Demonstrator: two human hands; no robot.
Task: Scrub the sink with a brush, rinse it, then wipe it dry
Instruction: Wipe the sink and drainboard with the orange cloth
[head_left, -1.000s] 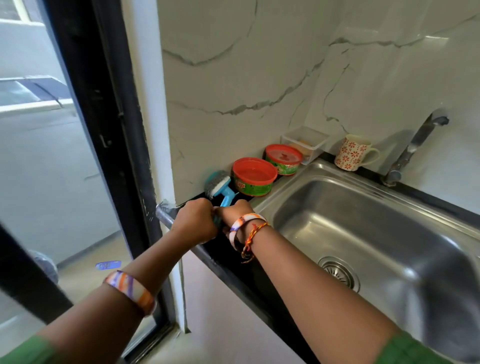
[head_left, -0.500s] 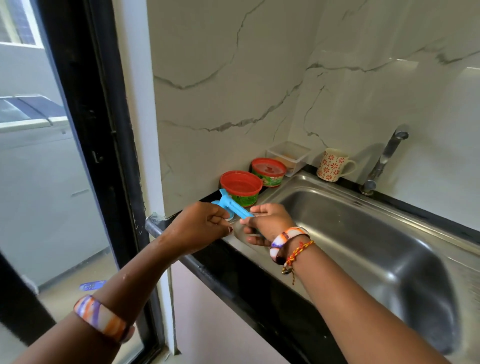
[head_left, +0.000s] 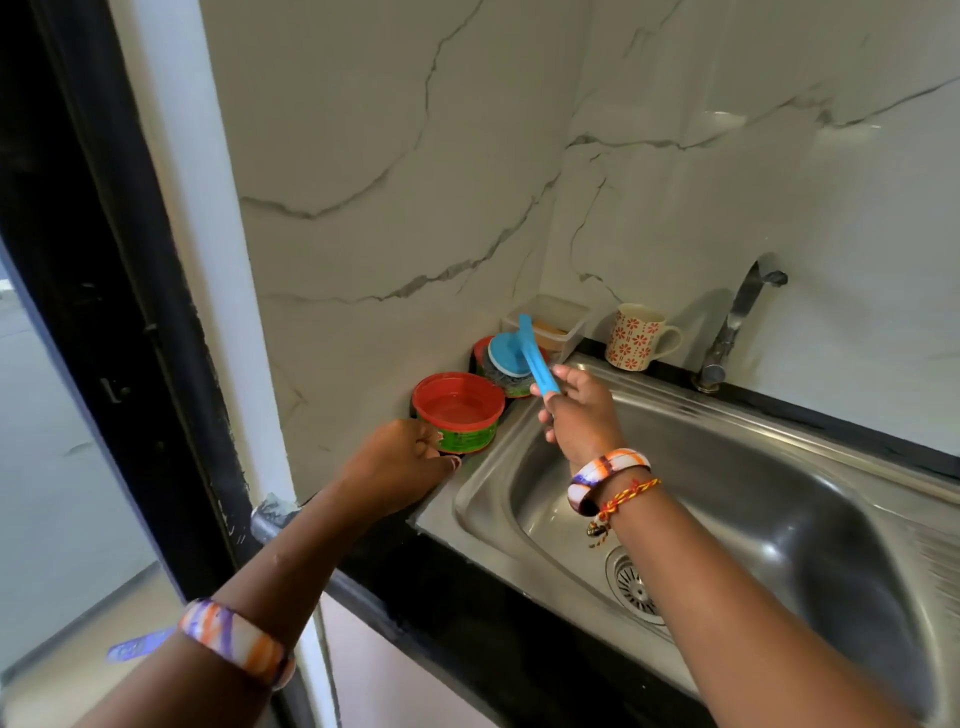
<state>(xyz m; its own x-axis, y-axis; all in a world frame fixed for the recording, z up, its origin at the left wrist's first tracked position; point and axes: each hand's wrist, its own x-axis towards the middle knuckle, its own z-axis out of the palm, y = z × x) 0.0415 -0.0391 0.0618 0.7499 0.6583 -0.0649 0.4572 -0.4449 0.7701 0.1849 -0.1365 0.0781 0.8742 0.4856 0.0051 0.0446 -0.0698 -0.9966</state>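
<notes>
A: Status of the sink job?

B: Early. Right hand (head_left: 576, 415) grasps the blue handle of the scrub brush (head_left: 511, 356), raised clear of the basin; its round head sits over the far red-lidded tub (head_left: 485, 345) at about 11 o'clock from the drain (head_left: 635, 590). Cannot tell whether the bristles touch that tub.

A: Left hand?

B: Left hand (head_left: 402, 462) rests on the counter (head_left: 415, 571) edge, fingers curled against the near red-lidded tub (head_left: 458, 410), at roughly 10 o'clock from the drain. It looks like a light hold on the tub's side; thumb position unclear.

A: Sink itself?

B: Steel sink (head_left: 779, 519) shows no foam and no running water; the faucet (head_left: 737, 322) at 1 o'clock shows no stream. A floral mug (head_left: 640, 338) and a clear plastic box (head_left: 563, 325) stand along the back wall.

A: So what is left?

B: My read: brush in hand, probably loading cleaner. Scrubbing, rinsing and wiping dry all remain. No cloth in sight.
</notes>
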